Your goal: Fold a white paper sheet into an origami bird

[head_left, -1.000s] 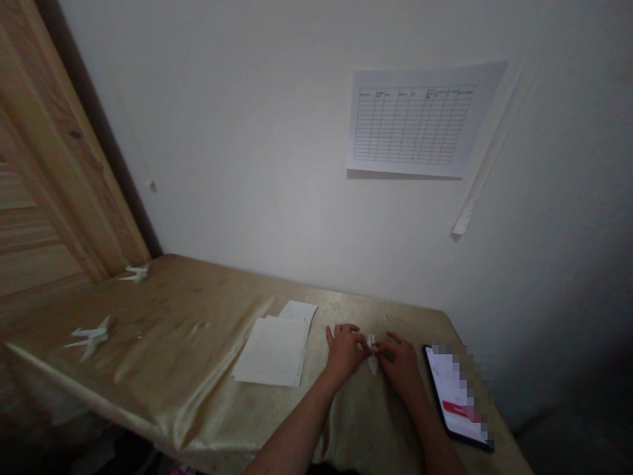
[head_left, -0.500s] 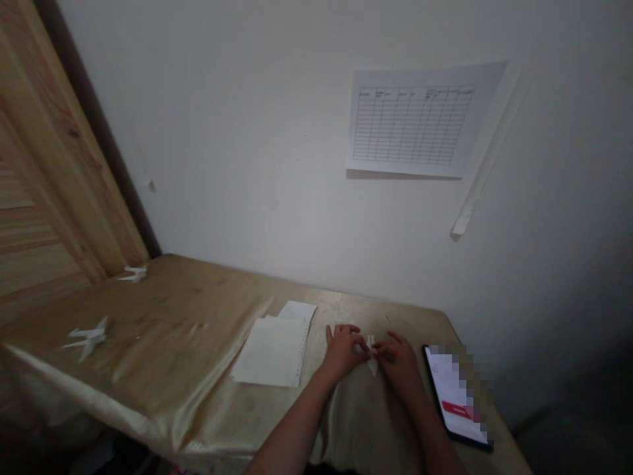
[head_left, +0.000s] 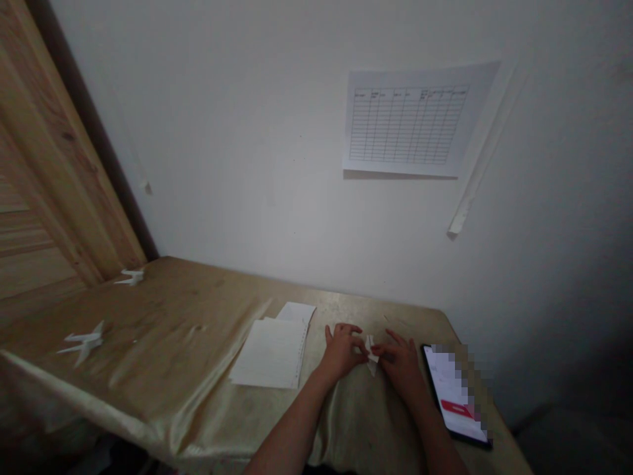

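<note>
A small piece of folded white paper (head_left: 372,368) is pinched between both hands over the right part of the table. My left hand (head_left: 343,347) grips its left side with thumb and forefinger, the other fingers raised. From the right, my right hand (head_left: 399,359) pinches the opposite side with its fingertips. The fingers cover part of the paper, so its full shape is hidden. Left of my hands lie white paper sheets (head_left: 271,353), one with a perforated edge.
Two white folded paper figures, a nearer one (head_left: 85,344) and a farther one (head_left: 131,276), stand on the table's left. A phone (head_left: 452,396) lies right of my hands. The table (head_left: 198,297) has a shiny gold cover. Behind it, a printed chart (head_left: 405,125) hangs on the wall.
Between my fingertips the folded paper has changed shape slightly, with a flap now showing toward the right. Both hands stay nearly in place. The view has shifted a little.
</note>
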`<state>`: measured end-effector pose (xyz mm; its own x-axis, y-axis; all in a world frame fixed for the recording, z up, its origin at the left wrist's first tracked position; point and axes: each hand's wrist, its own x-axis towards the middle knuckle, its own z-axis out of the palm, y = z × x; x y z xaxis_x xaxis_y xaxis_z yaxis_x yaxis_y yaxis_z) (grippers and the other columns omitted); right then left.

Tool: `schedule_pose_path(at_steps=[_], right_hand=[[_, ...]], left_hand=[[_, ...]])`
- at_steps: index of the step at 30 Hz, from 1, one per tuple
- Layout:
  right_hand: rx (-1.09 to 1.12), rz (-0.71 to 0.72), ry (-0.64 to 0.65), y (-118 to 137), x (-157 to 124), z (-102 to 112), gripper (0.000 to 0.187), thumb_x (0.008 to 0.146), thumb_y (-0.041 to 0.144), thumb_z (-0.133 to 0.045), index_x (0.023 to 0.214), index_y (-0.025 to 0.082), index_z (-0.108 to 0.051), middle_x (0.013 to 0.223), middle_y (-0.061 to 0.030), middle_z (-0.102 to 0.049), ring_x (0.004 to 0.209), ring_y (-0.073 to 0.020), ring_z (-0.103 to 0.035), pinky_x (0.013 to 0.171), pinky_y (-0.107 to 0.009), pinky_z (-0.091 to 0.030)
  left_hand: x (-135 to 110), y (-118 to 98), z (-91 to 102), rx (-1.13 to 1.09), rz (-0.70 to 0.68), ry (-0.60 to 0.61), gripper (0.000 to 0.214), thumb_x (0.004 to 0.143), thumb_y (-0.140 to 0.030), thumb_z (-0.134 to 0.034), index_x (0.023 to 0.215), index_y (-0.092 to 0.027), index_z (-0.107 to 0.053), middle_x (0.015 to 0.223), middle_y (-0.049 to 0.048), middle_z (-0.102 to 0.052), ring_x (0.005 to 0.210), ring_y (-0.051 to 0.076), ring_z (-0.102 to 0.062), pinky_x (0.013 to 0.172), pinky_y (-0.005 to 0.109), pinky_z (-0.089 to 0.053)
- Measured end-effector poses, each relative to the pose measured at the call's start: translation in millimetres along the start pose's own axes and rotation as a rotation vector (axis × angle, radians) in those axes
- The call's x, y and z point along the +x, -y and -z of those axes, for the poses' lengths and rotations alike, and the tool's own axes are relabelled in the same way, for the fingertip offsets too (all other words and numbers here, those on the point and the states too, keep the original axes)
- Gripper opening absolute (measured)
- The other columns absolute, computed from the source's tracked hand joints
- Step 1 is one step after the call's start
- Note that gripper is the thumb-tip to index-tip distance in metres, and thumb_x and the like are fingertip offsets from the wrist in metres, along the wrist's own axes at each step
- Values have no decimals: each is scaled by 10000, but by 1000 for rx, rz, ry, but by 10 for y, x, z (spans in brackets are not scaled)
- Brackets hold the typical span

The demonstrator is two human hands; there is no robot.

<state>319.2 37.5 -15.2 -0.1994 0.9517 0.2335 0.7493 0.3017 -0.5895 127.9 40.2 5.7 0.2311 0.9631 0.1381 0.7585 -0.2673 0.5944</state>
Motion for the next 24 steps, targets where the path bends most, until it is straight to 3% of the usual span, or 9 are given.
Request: schedule_pose_path(at_steps=[6, 13, 19, 24], right_hand=[[-38, 34, 58, 13, -16, 59, 225, 820, 222, -550, 818, 314, -755, 1122, -4, -739, 1425, -289, -362, 1150, -660, 47], [-92, 27, 77, 61, -15, 100, 229, 828, 240, -558, 855, 343, -761, 1133, -3, -734, 1421, -315, -362, 1115, -720, 5], [-73, -16, 114, 58, -11, 109, 223, 826, 272, -569, 905, 343, -765, 1164, -5, -721, 1423, -318, -350, 1143, -675, -19], [-53, -38, 115, 63, -56, 119, 262, 845, 302, -517, 948, 346, -753, 1215, 15, -697, 1397, -289, -381, 1154, -644, -44]], left_hand=[[-16, 1, 15, 23, -34, 31, 88, 776, -364, -794, 858, -360, -764, 1329, -35, -609, 1310, 294, -417, 1119, 745, -32], [-35, -20, 15, 85, -71, 24, 70, 806, -341, -769, 870, -366, -755, 1356, -54, -591, 1307, 297, -417, 1095, 772, -79], [-27, -32, 15, 113, -75, 46, 76, 818, -354, -756, 894, -362, -749, 1391, -49, -587, 1311, 299, -431, 1086, 787, -84], [4, -24, 71, 124, -49, 135, 105, 823, -405, -741, 915, -354, -742, 1455, -40, -548, 1359, 317, -409, 1078, 798, -79]])
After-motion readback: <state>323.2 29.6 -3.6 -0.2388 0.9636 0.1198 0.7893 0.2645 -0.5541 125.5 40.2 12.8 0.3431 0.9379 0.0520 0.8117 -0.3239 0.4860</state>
